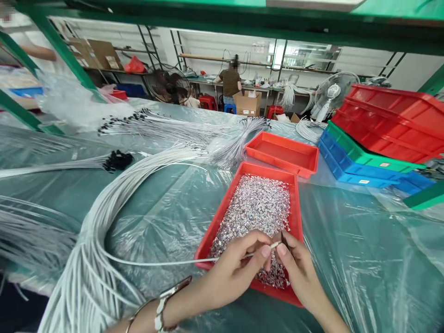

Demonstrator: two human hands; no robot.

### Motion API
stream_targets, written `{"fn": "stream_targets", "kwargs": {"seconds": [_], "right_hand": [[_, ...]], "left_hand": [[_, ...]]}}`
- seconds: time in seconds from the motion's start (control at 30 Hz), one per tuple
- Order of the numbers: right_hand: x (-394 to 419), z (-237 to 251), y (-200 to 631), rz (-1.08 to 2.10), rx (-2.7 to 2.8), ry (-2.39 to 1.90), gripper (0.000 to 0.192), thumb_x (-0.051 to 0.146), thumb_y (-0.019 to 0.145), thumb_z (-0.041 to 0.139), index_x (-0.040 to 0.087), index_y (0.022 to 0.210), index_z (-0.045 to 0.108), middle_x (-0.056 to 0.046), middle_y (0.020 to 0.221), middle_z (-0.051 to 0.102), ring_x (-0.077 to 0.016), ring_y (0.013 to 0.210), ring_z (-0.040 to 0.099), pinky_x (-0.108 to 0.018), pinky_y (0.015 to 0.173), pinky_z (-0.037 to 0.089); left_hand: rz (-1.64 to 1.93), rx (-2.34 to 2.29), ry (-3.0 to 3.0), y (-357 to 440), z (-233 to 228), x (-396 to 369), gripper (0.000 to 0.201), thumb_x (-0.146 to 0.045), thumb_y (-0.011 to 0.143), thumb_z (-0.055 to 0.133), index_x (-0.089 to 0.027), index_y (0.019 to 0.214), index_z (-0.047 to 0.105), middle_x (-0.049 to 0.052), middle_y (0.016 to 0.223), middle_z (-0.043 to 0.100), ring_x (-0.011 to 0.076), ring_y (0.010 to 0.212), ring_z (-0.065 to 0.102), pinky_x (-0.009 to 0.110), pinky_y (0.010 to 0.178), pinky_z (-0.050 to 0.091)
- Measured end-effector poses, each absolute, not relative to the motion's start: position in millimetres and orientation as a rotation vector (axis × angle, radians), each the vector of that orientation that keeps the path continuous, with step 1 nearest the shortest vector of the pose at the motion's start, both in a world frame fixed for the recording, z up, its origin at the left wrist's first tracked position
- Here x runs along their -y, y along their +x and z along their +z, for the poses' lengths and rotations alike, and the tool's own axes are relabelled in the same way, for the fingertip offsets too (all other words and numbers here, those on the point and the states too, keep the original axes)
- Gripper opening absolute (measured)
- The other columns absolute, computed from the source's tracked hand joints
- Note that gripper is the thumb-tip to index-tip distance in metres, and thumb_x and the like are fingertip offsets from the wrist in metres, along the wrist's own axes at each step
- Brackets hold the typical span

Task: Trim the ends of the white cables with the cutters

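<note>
My left hand (236,270) pinches the end of a thin white cable (156,262) that runs off to the left into a thick bundle of white cables (104,217). My right hand (298,268) meets it fingertip to fingertip and holds a small dark part (284,240) at the cable's tip. Both hands hover over the near end of a red tray (222,217) filled with several tiny shiny metal pieces (256,208).
An empty red tray (280,152) lies behind the filled one. Stacked red, green and blue bins (367,138) stand at the right. More cable bundles with black ends (118,161) spread over the plastic-covered table. A person works at a far bench, with fans nearby.
</note>
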State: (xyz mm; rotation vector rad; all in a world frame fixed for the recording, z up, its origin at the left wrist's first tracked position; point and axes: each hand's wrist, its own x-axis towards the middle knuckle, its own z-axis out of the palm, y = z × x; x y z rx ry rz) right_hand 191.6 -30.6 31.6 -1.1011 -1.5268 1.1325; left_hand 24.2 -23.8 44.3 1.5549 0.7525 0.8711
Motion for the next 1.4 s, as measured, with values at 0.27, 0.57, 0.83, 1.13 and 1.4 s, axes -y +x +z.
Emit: {"fn": "stream_targets", "kwargs": {"seconds": [0.27,0.57,0.83,1.13,1.4], "right_hand": [[35.0,37.1,192.5,1.195,1.574,-1.039,0.035,0.044,0.099,0.046,0.021,0.073,0.045,0.004,0.065,0.042,-0.0126,0.058,0.039,-0.024,0.054,0.03],[37.2,40.0,188.4,1.308,1.564,-1.047,0.034,0.043,0.099,0.047,0.02,0.074,0.054,0.001,0.067,0.054,-0.0138,0.061,0.049,-0.025,0.058,0.035],[45.4,35.0,193.0,1.354,1.545,-1.122,0.039,0.056,0.098,0.039,0.022,0.086,0.054,0.0,0.074,0.05,-0.016,0.068,0.047,-0.026,0.06,0.036],[48.0,35.7,195.5,1.545,1.49,-1.193,0.037,0.058,0.099,0.036,0.025,0.096,0.054,-0.002,0.086,0.051,-0.0195,0.085,0.049,-0.03,0.076,0.04],[42.9,54.7,195.5,1.806,1.316,-1.204,0.035,0.059,0.097,0.04,0.026,0.098,0.049,0.002,0.08,0.042,-0.0153,0.073,0.04,-0.029,0.068,0.032]], "left_hand": [[0.951,-0.76,1.603,23.8,46.5,28.0,0.021,-0.03,0.098,0.049,-0.016,0.087,0.06,-0.005,0.059,0.047,0.0082,0.053,0.041,0.021,0.05,0.033],[0.962,-0.843,1.468,18.7,44.2,24.2,0.018,-0.027,0.095,0.055,-0.017,0.082,0.062,0.002,0.075,0.068,0.0099,0.069,0.061,0.018,0.064,0.048],[0.891,-0.931,1.49,17.4,42.8,27.0,0.023,-0.032,0.094,0.056,-0.016,0.077,0.062,0.0,0.065,0.06,0.0087,0.056,0.049,0.017,0.048,0.037],[0.907,-0.941,1.587,15.6,39.7,28.0,0.021,-0.027,0.094,0.056,-0.017,0.077,0.063,-0.001,0.063,0.058,0.0078,0.054,0.045,0.018,0.047,0.035],[1.102,-0.922,1.864,16.6,36.0,26.5,0.014,-0.018,0.094,0.055,-0.017,0.082,0.061,-0.004,0.063,0.061,0.0063,0.05,0.049,0.017,0.047,0.037]]}}
